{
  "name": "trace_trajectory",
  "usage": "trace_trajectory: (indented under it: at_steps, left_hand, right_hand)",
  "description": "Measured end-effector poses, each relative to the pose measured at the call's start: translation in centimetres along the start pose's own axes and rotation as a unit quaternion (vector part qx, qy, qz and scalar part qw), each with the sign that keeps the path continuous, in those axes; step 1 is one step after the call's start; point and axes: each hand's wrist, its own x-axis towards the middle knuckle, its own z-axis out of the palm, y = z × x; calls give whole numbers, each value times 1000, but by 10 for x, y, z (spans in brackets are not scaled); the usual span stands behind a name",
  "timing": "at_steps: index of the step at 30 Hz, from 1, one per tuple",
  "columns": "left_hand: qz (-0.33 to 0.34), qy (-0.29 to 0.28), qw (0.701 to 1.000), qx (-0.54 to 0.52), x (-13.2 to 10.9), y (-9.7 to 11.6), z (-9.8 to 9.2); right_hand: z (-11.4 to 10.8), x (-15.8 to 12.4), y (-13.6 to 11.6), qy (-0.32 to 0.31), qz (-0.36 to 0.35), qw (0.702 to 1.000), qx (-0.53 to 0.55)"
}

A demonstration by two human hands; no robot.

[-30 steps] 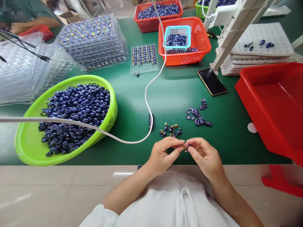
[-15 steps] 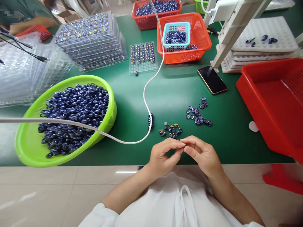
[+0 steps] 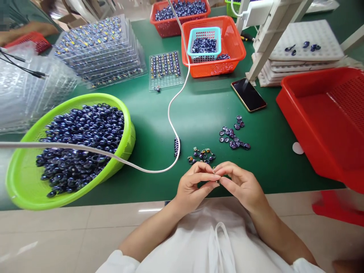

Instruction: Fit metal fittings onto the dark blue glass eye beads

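Observation:
My left hand (image 3: 196,185) and my right hand (image 3: 241,185) meet at the fingertips above the table's near edge. Both are closed in a pinch around a tiny part, mostly hidden by the fingers, with a bit of gold colour showing. Just beyond them lies a small group of dark glossy pieces with gold-coloured bits attached (image 3: 202,154). Farther right is a loose cluster of dark, shiny round caps (image 3: 234,138). A short row of dark pieces (image 3: 176,147) lies to the left, partly under a white cable (image 3: 159,171).
A green basket (image 3: 131,132) heaped with dark ring-like pieces stands left. Behind are stacked clear trays (image 3: 113,64), a partly filled tray (image 3: 166,81) and an orange basket (image 3: 236,57). A phone (image 3: 248,94) and red bin (image 3: 301,125) are right. Another person's arm (image 3: 36,28) shows far left.
The view has shifted slightly, so table objects appear farther left. My fingers have changed their hold a little around the small part; both hands stay together.

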Motion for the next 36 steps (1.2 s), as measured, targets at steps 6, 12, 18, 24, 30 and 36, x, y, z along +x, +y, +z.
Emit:
trace_trajectory:
  at_steps: [6,12,18,24,30,36]
  left_hand:
    - [21,-68,992,107,-5,4,-13]
    - [40,51,919,388,4,0,-54]
    - [-40,71,856,511,19,-13,-82]
    - [-31,23,869,493,14,-4,-83]
    - [-31,74,877,474,4,2,-86]
    - [-115,204,960,157,0,7,-43]
  right_hand:
    - [-3,0,-11,-39,-9,993,-112]
    - [-10,-3,-9,11,-22,987,-161]
    - [-6,-5,0,29,-15,987,-158]
    - [-2,-5,2,24,-4,988,-155]
    - [-1,-5,3,15,-1,987,-162]
    - [19,-5,-1,32,-52,990,-126]
